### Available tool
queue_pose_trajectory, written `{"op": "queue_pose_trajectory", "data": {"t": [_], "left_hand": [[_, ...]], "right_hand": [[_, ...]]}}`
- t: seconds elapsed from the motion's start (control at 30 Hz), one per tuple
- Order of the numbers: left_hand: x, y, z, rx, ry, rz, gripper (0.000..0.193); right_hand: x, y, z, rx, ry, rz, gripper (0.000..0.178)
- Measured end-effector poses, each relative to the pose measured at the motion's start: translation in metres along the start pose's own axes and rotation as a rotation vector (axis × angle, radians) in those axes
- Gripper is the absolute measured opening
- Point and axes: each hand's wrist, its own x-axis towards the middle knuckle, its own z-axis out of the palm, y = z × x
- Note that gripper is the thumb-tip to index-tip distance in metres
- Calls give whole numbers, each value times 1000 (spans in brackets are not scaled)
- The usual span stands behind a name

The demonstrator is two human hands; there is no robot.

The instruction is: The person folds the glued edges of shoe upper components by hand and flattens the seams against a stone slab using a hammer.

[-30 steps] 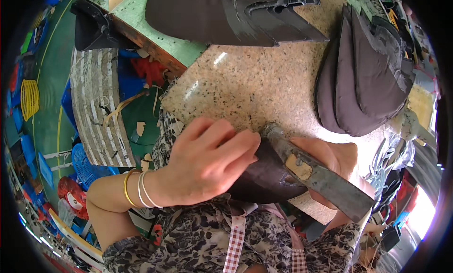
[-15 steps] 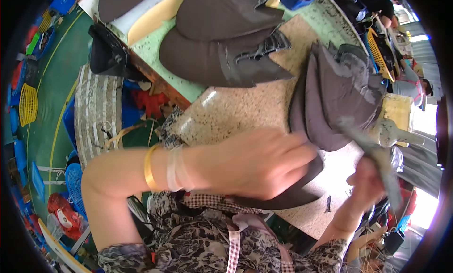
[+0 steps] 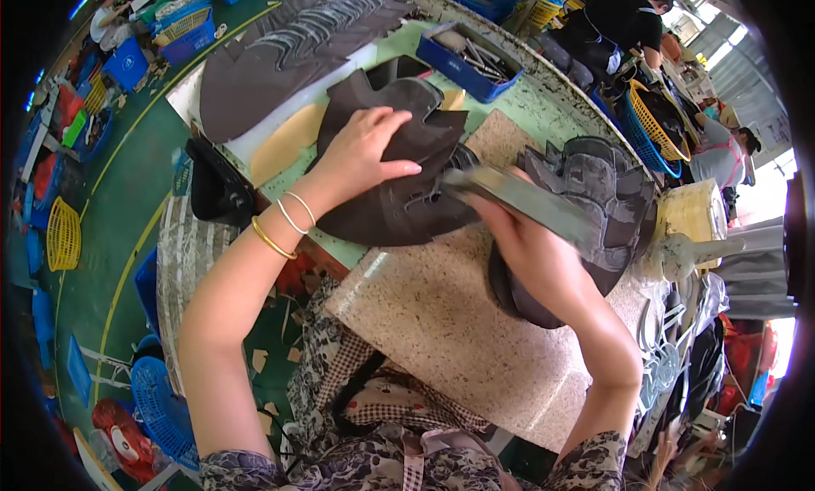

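My left hand (image 3: pixel 363 150) lies with spread fingers on a stack of dark brown, curved shoe-upper pieces (image 3: pixel 373 215) with notched edges. In my right hand (image 3: pixel 526 236) is a long, flat grey metal tool (image 3: pixel 535 204), blade-like and blurred by motion. Its left tip is close to the notched edge of that stack, and I cannot tell whether it touches. Beyond my right hand, a second pile of dark pieces (image 3: pixel 607 185) with grey-smeared edges sits on the speckled stone slab (image 3: pixel 416 296).
At the back left, a row of overlapping dark pieces (image 3: pixel 297 50) covers a white board. A blue tray (image 3: pixel 471 62) of tools stands behind. Right of the slab is a yellowish container (image 3: pixel 692 211). Another person (image 3: pixel 624 24) works at the far right.
My left hand has moved up and left from the near side of the slab onto the left stack. My right hand has brought the tool leftward from the right edge. The view has shifted.
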Motion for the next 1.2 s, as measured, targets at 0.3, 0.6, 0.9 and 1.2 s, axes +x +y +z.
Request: {"op": "queue_pose_trajectory", "data": {"t": [0.3, 0.6, 0.9, 1.2], "left_hand": [[4, -16, -15, 192, 10, 43, 18], [-1, -120, -181, 373, 965, -332, 24], [-77, 130, -190, 404, 44, 170, 28], [-110, 201, -16, -320, -570, 525, 34]], "right_hand": [[46, 35, 66, -348, -123, 153, 26], [55, 26, 71, -387, -238, 165, 33], [22, 28, -6, 58, 27, 317, 29], [-113, -56, -94, 111, -28, 512, 16]]}}
